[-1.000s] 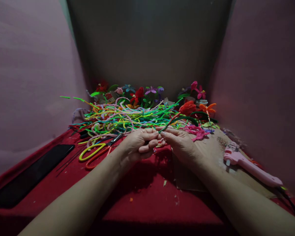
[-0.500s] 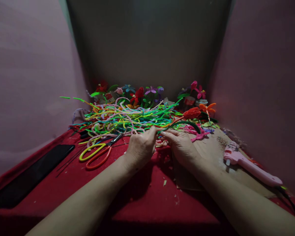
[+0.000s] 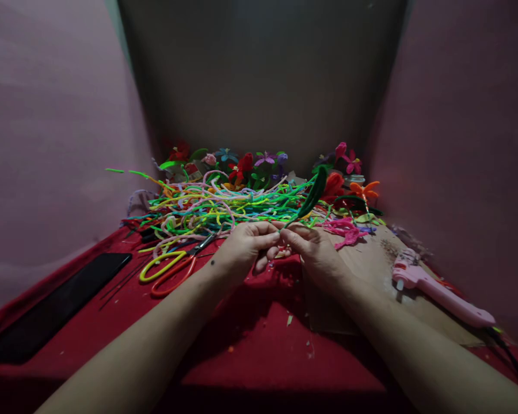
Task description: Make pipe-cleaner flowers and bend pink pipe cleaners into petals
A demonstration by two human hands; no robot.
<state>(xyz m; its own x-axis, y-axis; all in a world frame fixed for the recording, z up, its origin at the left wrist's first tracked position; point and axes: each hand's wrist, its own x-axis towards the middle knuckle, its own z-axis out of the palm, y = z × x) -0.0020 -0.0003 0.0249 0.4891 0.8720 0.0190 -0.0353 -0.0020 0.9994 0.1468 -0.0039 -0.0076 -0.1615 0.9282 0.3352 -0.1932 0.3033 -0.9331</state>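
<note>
Pale pinkish panels [image 3: 60, 144] rise smooth on the left and right of the scene, and between them the far wall [image 3: 263, 75] sinks into dull grey shadow. Deep red cloth [image 3: 250, 356] makes the working surface, matt and soft, sprinkled near the middle with small scraps [image 3: 289, 321]. On the right lies a sheet of brown cardboard [image 3: 366, 264], flat, with a smooth pink glue gun [image 3: 440, 296] lying over its right side (a black cable [image 3: 510, 357] trails off at the near right).

At the centre, the left hand [image 3: 246, 248] pinches with thumb and forefinger, its other fingers loosely curled; the right hand [image 3: 317, 252] closes in a like pinch just beside it. Between them they grip the thin lower end of a dark green leaf [image 3: 314, 192], fuzzy, long and curved, which leans up to the far right. A plush red bloom [image 3: 334, 184] shows just behind the leaf; whether its stem reaches the fingers is hidden.

Beyond the hands sprawls a tangle of pipe cleaners [image 3: 242, 202] in green, yellow and pink, thin and kinked, with fuzzy flowers [image 3: 242, 165] along the far edge. Left of the left hand lie scissors [image 3: 193, 252] with rounded yellow and red handles, and farther left a flat, glossy black slab [image 3: 60, 305].
</note>
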